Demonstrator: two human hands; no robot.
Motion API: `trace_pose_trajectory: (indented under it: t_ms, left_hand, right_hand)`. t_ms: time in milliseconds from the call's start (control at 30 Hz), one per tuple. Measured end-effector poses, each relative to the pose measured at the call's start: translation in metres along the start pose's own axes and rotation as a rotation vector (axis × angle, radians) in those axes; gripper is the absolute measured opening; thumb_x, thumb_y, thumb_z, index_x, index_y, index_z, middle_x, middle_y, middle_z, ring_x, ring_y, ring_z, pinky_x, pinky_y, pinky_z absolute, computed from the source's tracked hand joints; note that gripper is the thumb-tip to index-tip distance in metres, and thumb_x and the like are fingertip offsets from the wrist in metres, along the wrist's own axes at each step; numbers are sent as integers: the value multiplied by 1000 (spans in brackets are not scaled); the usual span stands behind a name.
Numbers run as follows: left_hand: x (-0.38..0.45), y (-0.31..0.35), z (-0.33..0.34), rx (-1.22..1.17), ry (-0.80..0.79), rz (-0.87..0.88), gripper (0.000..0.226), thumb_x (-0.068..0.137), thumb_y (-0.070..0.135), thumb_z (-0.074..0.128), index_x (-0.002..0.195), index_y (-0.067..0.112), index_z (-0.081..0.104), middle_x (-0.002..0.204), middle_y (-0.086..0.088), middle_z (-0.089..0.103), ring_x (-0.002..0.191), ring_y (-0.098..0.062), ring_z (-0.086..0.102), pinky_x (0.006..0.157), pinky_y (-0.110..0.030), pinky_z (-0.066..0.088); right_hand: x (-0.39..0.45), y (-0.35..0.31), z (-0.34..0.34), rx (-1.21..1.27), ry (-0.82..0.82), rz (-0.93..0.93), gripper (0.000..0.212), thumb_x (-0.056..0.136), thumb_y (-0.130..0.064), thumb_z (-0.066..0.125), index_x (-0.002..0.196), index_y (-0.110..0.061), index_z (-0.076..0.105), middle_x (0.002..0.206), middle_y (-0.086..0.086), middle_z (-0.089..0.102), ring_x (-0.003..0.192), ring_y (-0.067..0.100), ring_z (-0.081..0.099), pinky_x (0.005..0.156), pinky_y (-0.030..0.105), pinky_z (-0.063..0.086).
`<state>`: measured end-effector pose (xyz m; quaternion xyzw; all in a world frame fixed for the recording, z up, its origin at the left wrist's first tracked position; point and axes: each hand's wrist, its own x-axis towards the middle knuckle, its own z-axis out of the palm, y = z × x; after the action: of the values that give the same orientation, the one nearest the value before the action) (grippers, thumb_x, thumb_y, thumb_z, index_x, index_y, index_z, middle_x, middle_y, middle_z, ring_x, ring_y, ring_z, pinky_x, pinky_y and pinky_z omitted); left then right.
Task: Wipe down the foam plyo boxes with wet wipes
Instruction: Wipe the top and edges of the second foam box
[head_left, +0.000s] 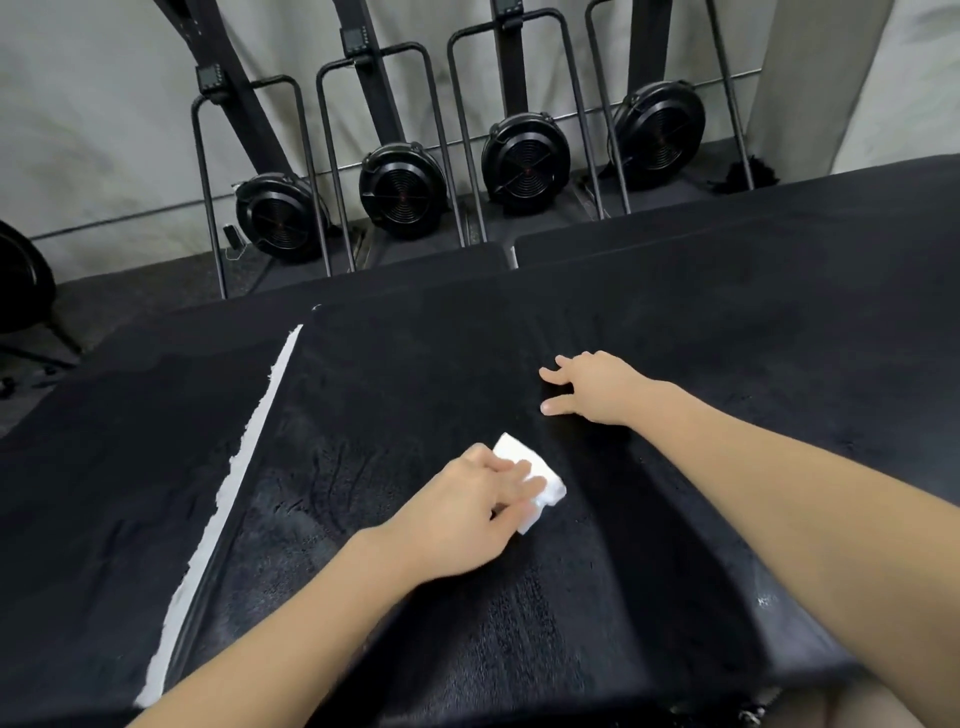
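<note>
Head cam: wiping looks partway done I'd say, the near patch of the black foam plyo box (363, 415) shows damp streaks, while the far part and the neighbouring boxes look dry. Left hand (467, 509) presses the folded wet wipe (540, 491) flat under fairly straight fingers, wipe poking out past the fingertips. Right hand (592, 387) rests spread on the box top, holding nothing
</note>
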<state>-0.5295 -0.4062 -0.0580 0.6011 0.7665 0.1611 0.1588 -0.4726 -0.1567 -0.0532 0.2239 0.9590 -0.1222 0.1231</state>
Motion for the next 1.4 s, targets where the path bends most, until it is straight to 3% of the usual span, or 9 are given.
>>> trace_pose_trajectory:
  t_ms: [167,267,367,500,633,833,1033,1200,1400]
  left_hand:
    - [-3,0,-3,8,-35,-8,28,104,41,50,124,38,68,131,18,58,125,4,34,105,-19,38]
    - [14,-6,-10,54,-7,-95,22,102,43,46,99,39,67,109,10,65,114,-8,41,98,-28,45]
    - [26,2,-15,70,47,-122,35,103,36,44,70,46,48,79,8,53,93,-20,46,82,-36,50]
    - [13,16,-6,81,61,-133,29,103,36,41,93,32,68,77,7,53,91,-18,47,82,-41,52]
    - [-24,33,7,39,38,-38,26,101,38,42,82,34,59,72,7,56,82,-14,49,76,-37,52]
    - [-38,35,11,95,-17,1,18,107,33,39,109,37,57,100,9,59,112,-19,42,93,-39,49]
    - [-7,18,9,179,36,-135,37,101,42,28,121,37,58,99,4,59,101,-26,46,88,-37,48]
    - [-53,50,12,42,25,34,25,105,29,42,114,43,61,90,9,63,97,-18,45,89,-28,45]
    - [-89,62,21,11,-57,79,27,105,38,48,121,29,68,121,20,58,122,7,32,99,-19,42]
  right_hand:
    - [-33,0,2,56,1,-22,64,97,-62,46,153,-34,34,164,-4,22,146,30,29,118,37,25]
    - [-63,-4,6,65,-18,-25,69,91,-67,52,152,-38,36,164,-7,22,147,27,28,118,35,26]
    - [-92,-8,17,66,-35,-36,70,92,-67,51,153,-38,32,164,-8,20,150,23,21,118,34,23]
    - [-130,-16,27,40,-56,-59,73,91,-68,51,154,-38,30,165,-8,18,151,23,19,117,32,23]
    - [-153,-18,38,21,-61,-69,72,92,-68,49,154,-39,28,165,-9,16,152,22,18,117,32,24]
    - [-155,-18,39,136,-55,-42,70,89,-64,57,151,-41,35,164,-11,20,151,22,19,117,33,23]
    - [-155,-19,40,180,-42,-16,69,88,-63,60,150,-40,39,163,-10,23,150,24,19,117,35,22]
    - [-153,-15,46,190,-35,-26,70,88,-65,59,150,-40,38,163,-10,22,151,26,18,119,36,21]
    - [-153,-14,47,227,-30,-31,70,87,-64,61,150,-40,39,163,-10,22,151,25,18,119,36,22]
